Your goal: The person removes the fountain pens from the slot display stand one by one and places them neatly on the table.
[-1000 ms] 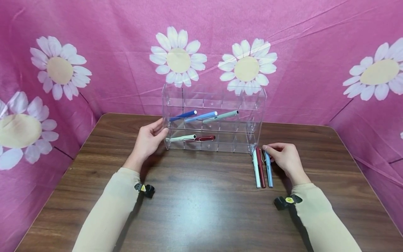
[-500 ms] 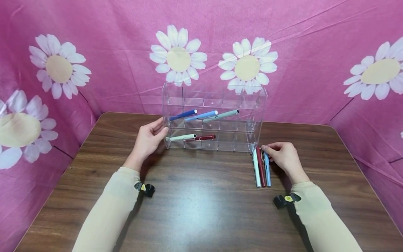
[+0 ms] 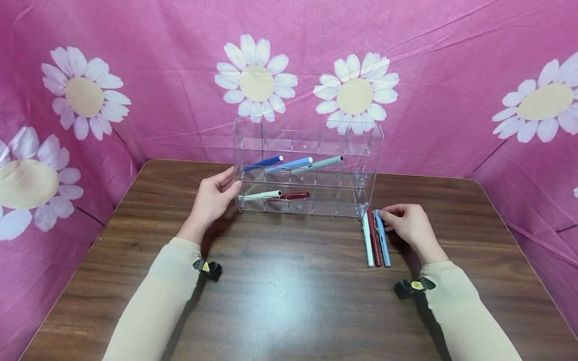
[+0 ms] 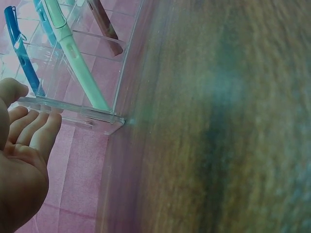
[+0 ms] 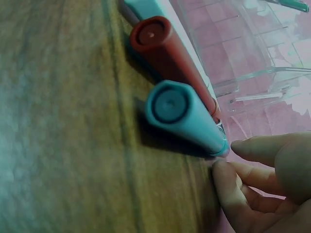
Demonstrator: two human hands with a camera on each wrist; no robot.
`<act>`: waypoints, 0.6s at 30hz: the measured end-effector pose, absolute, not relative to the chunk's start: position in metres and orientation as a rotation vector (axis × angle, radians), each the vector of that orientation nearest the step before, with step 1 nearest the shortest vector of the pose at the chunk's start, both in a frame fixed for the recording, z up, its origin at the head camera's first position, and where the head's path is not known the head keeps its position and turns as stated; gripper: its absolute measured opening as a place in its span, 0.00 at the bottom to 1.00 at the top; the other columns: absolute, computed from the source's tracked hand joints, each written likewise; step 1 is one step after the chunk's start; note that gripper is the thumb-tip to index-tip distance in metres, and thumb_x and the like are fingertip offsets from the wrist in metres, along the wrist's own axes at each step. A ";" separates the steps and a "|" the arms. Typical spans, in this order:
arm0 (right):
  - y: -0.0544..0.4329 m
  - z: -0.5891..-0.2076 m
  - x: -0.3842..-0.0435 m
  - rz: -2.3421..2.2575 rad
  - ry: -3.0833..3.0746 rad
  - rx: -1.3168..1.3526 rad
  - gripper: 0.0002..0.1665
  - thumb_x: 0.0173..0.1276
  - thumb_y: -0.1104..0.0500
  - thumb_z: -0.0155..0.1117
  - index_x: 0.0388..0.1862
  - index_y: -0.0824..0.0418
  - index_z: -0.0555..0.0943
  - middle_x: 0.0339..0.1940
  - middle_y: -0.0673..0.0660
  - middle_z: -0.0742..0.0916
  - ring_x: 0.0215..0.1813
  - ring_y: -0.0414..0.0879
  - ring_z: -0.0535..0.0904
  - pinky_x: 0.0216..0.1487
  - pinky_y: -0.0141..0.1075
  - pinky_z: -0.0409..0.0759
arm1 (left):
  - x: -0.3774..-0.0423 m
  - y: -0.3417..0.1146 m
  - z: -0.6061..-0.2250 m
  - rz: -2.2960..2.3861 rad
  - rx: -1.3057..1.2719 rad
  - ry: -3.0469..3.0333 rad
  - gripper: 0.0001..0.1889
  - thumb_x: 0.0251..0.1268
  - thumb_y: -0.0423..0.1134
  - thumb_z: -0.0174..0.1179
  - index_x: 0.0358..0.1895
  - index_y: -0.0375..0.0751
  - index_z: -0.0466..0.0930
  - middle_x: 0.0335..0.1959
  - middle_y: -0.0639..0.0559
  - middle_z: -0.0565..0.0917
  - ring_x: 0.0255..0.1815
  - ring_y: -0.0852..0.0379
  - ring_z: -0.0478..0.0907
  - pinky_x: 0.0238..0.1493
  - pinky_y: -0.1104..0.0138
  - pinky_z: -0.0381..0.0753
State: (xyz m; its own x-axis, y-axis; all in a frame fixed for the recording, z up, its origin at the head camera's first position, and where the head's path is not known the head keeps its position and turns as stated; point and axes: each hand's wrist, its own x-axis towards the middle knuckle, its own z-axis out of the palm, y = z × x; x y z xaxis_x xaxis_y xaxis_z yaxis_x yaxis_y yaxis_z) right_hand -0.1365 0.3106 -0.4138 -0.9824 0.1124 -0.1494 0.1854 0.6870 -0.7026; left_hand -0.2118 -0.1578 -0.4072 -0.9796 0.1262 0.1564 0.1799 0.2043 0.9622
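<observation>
My left hand (image 3: 212, 203) grips the left side of a clear acrylic pen rack (image 3: 325, 198), thumb at the front and fingers behind. In the left wrist view, a thumb (image 4: 14, 91) and fingers (image 4: 46, 136) lie either side of the panel. On the table by the rack's right corner, my right hand (image 3: 412, 228) pinches the far end of a light blue pen (image 3: 384, 240) between thumb and forefinger. Left of it lie a dark red pen (image 3: 374, 240) and a pale mint pen (image 3: 368, 243), roughly side by side. The right wrist view shows the light blue pen (image 5: 187, 116) end-on.
In the rack's middle tier rest a dark blue pen (image 3: 264, 163), a blue pen (image 3: 291, 165) and a grey-green pen (image 3: 318, 164). Below them are a light green pen (image 3: 261, 196) and a dark red pen (image 3: 293, 196). A pink flowered cloth (image 3: 180, 75) hangs behind the wooden table (image 3: 271, 301).
The light blue pen first shifted left toward the dark red pen, then its near end swung slightly back right, the right hand moving with it. The left hand and rack have stayed put.
</observation>
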 end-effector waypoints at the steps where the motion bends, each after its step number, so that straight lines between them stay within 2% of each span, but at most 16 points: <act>1: 0.311 -0.413 -0.136 -1.195 2.785 0.246 0.25 0.83 0.54 0.63 0.60 0.77 0.85 0.48 0.73 0.92 0.32 0.39 0.91 0.36 0.30 0.91 | -0.212 -0.158 -0.407 -1.930 -0.305 -2.403 0.26 0.78 0.27 0.61 0.76 0.28 0.72 0.70 0.30 0.79 0.73 0.37 0.78 0.62 0.82 0.81; 6: 0.312 -0.411 -0.133 -1.271 2.727 0.240 0.27 0.83 0.54 0.62 0.61 0.79 0.83 0.51 0.75 0.91 0.34 0.39 0.92 0.38 0.31 0.93 | -0.213 -0.158 -0.408 -1.938 -0.308 -2.400 0.26 0.78 0.27 0.60 0.76 0.28 0.72 0.69 0.29 0.79 0.72 0.36 0.78 0.61 0.82 0.82; 12: 0.311 -0.405 -0.127 -1.359 2.703 0.234 0.26 0.84 0.56 0.62 0.62 0.80 0.82 0.54 0.77 0.90 0.34 0.34 0.91 0.41 0.30 0.94 | -0.212 -0.158 -0.408 -1.940 -0.315 -2.393 0.26 0.78 0.26 0.60 0.76 0.28 0.72 0.69 0.29 0.80 0.71 0.35 0.79 0.59 0.82 0.83; 18: 0.313 -0.401 -0.120 -1.395 2.821 0.173 0.24 0.83 0.56 0.64 0.61 0.76 0.84 0.50 0.74 0.92 0.33 0.30 0.89 0.38 0.26 0.91 | -0.212 -0.158 -0.408 -1.924 -0.317 -2.399 0.26 0.78 0.26 0.60 0.76 0.28 0.72 0.69 0.29 0.80 0.71 0.36 0.79 0.60 0.82 0.83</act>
